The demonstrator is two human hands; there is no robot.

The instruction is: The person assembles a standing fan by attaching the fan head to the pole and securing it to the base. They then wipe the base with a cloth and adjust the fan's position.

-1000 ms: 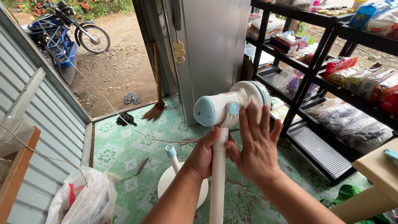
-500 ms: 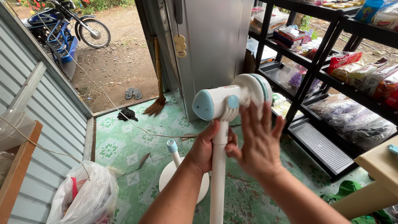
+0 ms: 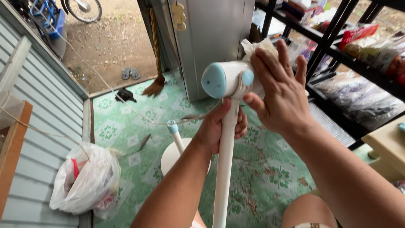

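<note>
A white fan motor head (image 3: 230, 79) with a pale blue rear cap sits atop a white pole (image 3: 224, 169) in the middle of the head view. My left hand (image 3: 221, 126) grips the pole just under the motor head. My right hand (image 3: 282, 93) presses a crumpled white cloth (image 3: 256, 45) flat against the right side of the motor head, fingers spread. Below them on the floor stands a round white fan base (image 3: 173, 157) with a short blue-tipped stub.
A white plastic bag (image 3: 86, 177) of rubbish lies at the lower left beside a grey corrugated wall. A broom (image 3: 155, 80) leans by the doorway near a grey cabinet (image 3: 213, 38). Black shelves (image 3: 337, 50) with packaged goods fill the right. A cord crosses the green patterned floor.
My right hand has moved up onto the side of the motor head with the cloth. The view has come closer to the fan; my left hand keeps its grip on the pole.
</note>
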